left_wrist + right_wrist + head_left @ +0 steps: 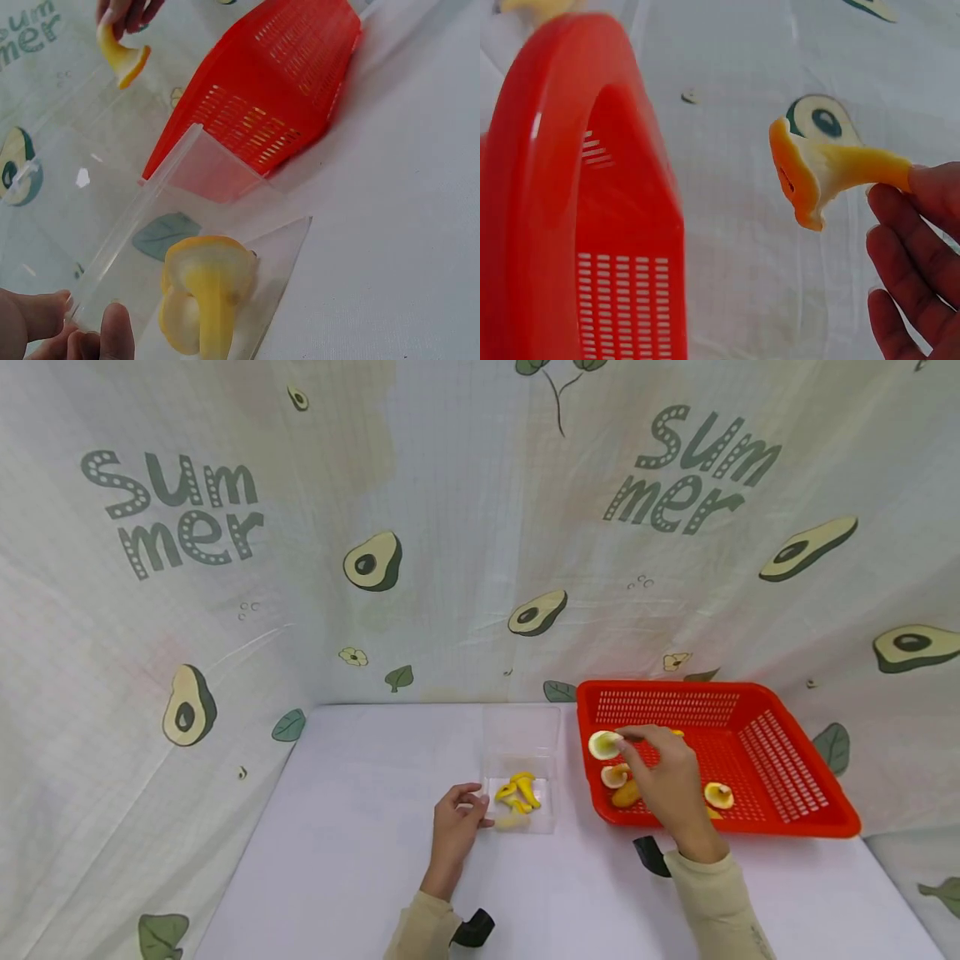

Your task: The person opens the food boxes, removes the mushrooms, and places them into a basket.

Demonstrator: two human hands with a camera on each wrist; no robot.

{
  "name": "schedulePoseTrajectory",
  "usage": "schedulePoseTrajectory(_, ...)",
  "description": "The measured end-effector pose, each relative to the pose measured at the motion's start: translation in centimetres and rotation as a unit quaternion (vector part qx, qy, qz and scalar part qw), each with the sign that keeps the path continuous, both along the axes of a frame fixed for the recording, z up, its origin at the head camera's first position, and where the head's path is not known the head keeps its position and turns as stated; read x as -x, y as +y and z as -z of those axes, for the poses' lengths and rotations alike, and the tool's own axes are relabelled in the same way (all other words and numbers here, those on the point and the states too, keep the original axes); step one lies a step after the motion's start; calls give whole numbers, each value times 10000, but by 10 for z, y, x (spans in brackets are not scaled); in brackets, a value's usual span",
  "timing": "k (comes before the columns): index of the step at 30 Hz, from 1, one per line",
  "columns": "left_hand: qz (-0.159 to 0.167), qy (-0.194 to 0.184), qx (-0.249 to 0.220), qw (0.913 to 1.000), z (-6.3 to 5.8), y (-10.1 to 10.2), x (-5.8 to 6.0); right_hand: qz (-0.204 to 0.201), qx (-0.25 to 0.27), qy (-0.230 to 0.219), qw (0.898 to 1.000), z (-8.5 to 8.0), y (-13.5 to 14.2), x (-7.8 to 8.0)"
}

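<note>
My right hand (666, 785) pinches the stem end of a yellow mushroom (840, 169) between thumb and fingers, its pale cap facing away from the hand. In the head view this mushroom is held up over the left side of the red basket (795, 760). My left hand (454, 828) grips the left rim of a clear plastic box (150, 191), thumb on one side and fingers on the other. Several yellow mushrooms (527, 790) lie in the box, and a pale one (512, 822) is near its front wall.
Inside the basket are more mushrooms, among them one (718, 795) near the middle and an orange-brown one (626, 794) at the left. The box's clear lid (521, 727) stands open behind it. A printed cloth (450, 485) hangs behind the white table (360, 793).
</note>
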State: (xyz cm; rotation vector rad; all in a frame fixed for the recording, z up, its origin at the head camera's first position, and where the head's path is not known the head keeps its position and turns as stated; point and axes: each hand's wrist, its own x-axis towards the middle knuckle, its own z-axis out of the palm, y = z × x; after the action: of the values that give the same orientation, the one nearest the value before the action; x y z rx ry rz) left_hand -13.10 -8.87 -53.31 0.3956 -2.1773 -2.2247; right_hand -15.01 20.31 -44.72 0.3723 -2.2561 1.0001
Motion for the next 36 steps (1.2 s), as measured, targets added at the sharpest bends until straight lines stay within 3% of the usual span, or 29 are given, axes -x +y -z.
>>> schedulePoseTrajectory(17,-5,-47,27,10000,-3,-1,-1,969,88,-318,9947,12,44,4)
schedulePoseTrajectory(24,-16,-88,46,9999,-4,0,-1,1344,-11,-1039,9855,14,49,4)
schedulePoseTrajectory(30,0,-70,16,10000,-5,0,-3,1106,-195,-1179,9867,17,40,1)
schedulePoseTrajectory(36,-14,-50,-3,10000,-3,0,-2,355,-578,-1093,9917,20,12,-2)
